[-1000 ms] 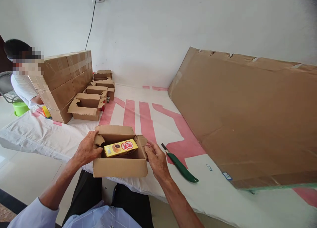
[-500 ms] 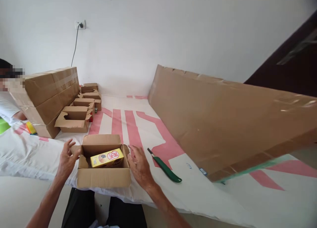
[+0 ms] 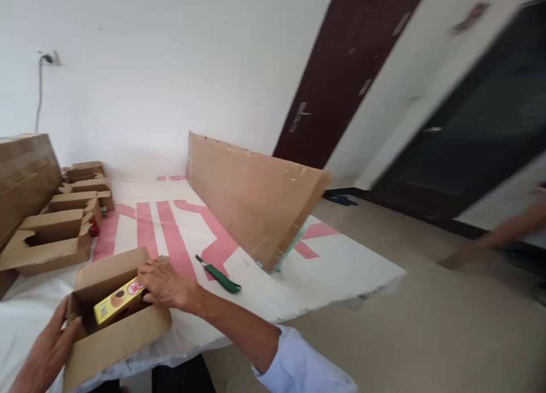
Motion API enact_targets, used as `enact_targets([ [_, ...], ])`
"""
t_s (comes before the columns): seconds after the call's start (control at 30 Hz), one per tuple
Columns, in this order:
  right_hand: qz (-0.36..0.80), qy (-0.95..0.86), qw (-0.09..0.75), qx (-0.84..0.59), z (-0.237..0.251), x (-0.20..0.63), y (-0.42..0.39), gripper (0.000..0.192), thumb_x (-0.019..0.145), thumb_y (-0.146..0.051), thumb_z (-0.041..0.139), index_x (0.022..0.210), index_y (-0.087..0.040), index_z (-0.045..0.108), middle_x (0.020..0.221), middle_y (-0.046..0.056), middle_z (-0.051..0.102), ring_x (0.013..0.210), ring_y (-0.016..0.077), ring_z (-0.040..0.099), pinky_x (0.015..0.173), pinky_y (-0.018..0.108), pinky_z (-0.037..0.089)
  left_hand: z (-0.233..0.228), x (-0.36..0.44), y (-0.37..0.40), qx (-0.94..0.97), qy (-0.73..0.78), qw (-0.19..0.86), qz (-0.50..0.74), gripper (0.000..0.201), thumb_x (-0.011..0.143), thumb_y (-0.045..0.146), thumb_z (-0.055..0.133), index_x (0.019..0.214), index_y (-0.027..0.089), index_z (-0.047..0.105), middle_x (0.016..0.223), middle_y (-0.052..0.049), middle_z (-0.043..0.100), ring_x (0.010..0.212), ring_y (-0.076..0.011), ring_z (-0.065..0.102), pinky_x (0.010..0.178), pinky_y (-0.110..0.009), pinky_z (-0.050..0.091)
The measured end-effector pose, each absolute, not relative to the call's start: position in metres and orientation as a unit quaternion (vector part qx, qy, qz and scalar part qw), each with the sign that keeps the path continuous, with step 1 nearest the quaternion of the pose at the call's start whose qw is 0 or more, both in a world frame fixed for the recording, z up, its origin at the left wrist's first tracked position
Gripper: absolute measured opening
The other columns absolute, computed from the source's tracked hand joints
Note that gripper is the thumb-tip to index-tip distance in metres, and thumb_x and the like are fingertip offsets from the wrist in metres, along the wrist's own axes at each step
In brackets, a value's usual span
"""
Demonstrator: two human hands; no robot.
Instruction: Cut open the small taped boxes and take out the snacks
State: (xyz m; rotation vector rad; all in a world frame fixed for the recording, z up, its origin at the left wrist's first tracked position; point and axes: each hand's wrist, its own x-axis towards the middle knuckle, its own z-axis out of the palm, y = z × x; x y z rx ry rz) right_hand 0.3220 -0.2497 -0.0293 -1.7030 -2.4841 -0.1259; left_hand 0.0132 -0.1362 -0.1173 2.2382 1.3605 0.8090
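A small open cardboard box (image 3: 117,342) sits before me at the table's front edge, turned at an angle, with its long flaps folded out. Inside lies a yellow printed carton (image 3: 119,303), slightly tilted. My left hand (image 3: 49,344) grips the box's left end, thumb over its edge. At the opposite end, my right hand (image 3: 168,282) is closed over the edge and side flap, its fingers covering the carton's right end; whether they touch the carton I cannot tell. A knife with a green handle (image 3: 222,277) lies on the table to the right of my right hand.
Several open cardboard boxes (image 3: 55,234) line the left side, beside stacked closed boxes (image 3: 25,177). A large cardboard panel (image 3: 256,199) stands slanting across the cloth-covered table (image 3: 341,268). Another person's arm (image 3: 512,231) is blurred at the far right, above the floor.
The view has swung right, bringing doors and another person's arm into sight. My hands have closed on the ends of the cardboard box, which now sits turned at an angle.
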Motion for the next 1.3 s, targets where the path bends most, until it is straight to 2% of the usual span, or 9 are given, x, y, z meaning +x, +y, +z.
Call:
enact_targets([
  [0.1,-0.012,-0.810,0.048,-0.585,-0.030,0.328,-0.257,0.033,0.085,-0.025,0.079,0.116,-0.014,0.070,0.121,0.012,0.071,0.117,0.0294,0.061,0.104,0.043,0.044,-0.101,0.029,-0.169,0.786,0.498,0.225,0.289,0.065,0.091,0.049,0.045,0.149,0.019,0.053,0.142,-0.013,0.071,0.132,-0.0346,0.066,0.113,-0.047,0.053],
  [0.33,0.047,-0.806,0.041,-0.588,-0.033,0.331,-0.256,0.025,0.085,-0.019,0.072,0.110,-0.017,0.070,0.119,0.014,0.070,0.116,0.0310,0.059,0.103,0.043,0.038,-0.081,0.044,-0.201,0.792,0.513,0.227,0.240,0.061,0.092,0.028,0.049,0.153,0.019,0.049,0.142,-0.016,0.070,0.131,-0.0335,0.067,0.109,-0.046,0.052],
  [0.6,0.382,-0.672,0.315,-0.551,0.009,0.344,-0.256,0.038,0.086,-0.035,0.070,0.121,-0.023,0.064,0.122,0.007,0.073,0.106,0.0259,0.071,0.084,0.036,0.055,-0.099,0.041,-0.197,0.802,0.497,0.177,0.281,0.056,0.101,0.036,0.045,0.153,0.015,0.050,0.165,-0.020,0.047,0.154,-0.0331,0.045,0.123,-0.053,0.043],
  [0.7,0.487,-0.602,0.383,-0.504,0.017,0.348,-0.248,0.050,0.078,-0.046,0.081,0.118,-0.021,0.064,0.115,0.007,0.077,0.100,0.0275,0.075,0.082,0.038,0.060,-0.079,0.039,-0.197,0.808,0.486,0.127,0.307,0.050,0.102,0.035,0.045,0.148,0.018,0.058,0.164,-0.017,0.049,0.154,-0.0341,0.045,0.121,-0.056,0.044],
  [0.8,0.505,-0.574,0.414,-0.494,0.021,0.349,-0.241,0.058,0.070,-0.049,0.089,0.115,-0.020,0.066,0.105,0.005,0.079,0.092,0.0264,0.077,0.078,0.037,0.062,-0.046,0.043,-0.197,0.816,0.449,0.103,0.351,0.046,0.104,0.035,0.045,0.145,0.020,0.061,0.158,-0.015,0.057,0.152,-0.0324,0.048,0.123,-0.054,0.042],
  [1.0,0.495,-0.535,0.479,-0.489,0.023,0.340,-0.232,0.069,0.060,-0.049,0.095,0.115,-0.020,0.065,0.093,0.000,0.075,0.075,0.0198,0.074,0.068,0.033,0.061,0.002,0.066,-0.196,0.812,0.377,0.291,0.336,0.065,0.098,0.053,0.061,0.150,0.015,0.057,0.147,-0.018,0.064,0.131,-0.0336,0.065,0.107,-0.046,0.055],
  [1.13,0.480,-0.549,0.499,-0.468,0.026,0.329,-0.226,0.077,0.064,-0.050,0.095,0.127,-0.020,0.061,0.094,0.000,0.075,0.075,0.0189,0.072,0.067,0.032,0.060,0.009,0.077,-0.189,0.792,0.344,0.403,0.303,0.069,0.084,0.049,0.080,0.144,0.021,0.064,0.135,-0.012,0.073,0.123,-0.0349,0.068,0.101,-0.042,0.057],
  [1.23,0.443,-0.550,0.544,-0.453,0.025,0.329,-0.213,0.080,0.069,-0.057,0.090,0.134,-0.022,0.060,0.101,0.004,0.075,0.085,0.0223,0.073,0.072,0.035,0.060,0.004,0.082,-0.183,0.738,0.362,0.480,0.306,0.058,0.076,0.046,0.087,0.127,0.023,0.073,0.116,-0.008,0.080,0.112,-0.0345,0.072,0.091,-0.039,0.060],
  [1.3,0.390,-0.533,0.601,-0.450,0.018,0.332,-0.204,0.081,0.070,-0.065,0.087,0.134,-0.022,0.060,0.113,0.008,0.075,0.104,0.0268,0.072,0.085,0.039,0.061,-0.001,0.086,-0.183,0.660,0.378,0.538,0.363,0.055,0.074,0.048,0.088,0.119,0.021,0.072,0.112,-0.009,0.080,0.106,-0.0333,0.074,0.088,-0.039,0.060],
])
